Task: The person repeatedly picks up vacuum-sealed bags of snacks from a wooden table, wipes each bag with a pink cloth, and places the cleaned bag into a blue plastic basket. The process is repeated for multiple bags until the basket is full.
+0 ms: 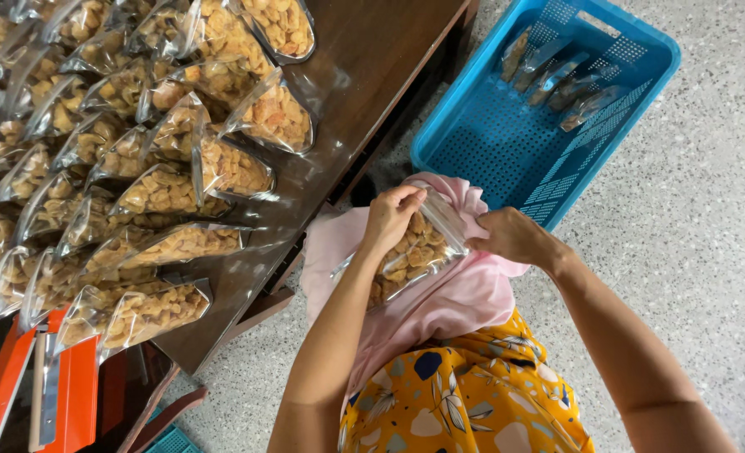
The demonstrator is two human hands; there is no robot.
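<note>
While both hands pinch its top edge, left hand (pixel 391 214) and right hand (pixel 511 236) closed on it, the clear plastic pouch of golden snack pieces (pixel 410 254) lies on a pink cloth (pixel 464 294) over the lap, long axis slanting from lower left up to right. Dark wooden counter (pixel 372 59) stands left, speckled floor (pixel 699 210) below.

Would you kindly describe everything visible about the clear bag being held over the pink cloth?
The clear bag is a transparent plastic pouch, roughly half filled with pale golden fried snack pieces. It lies tilted on the pink cloth across the person's lap. The left hand pinches its top edge from one side and the right hand from the other. Its mouth is hidden under the fingers.
</note>
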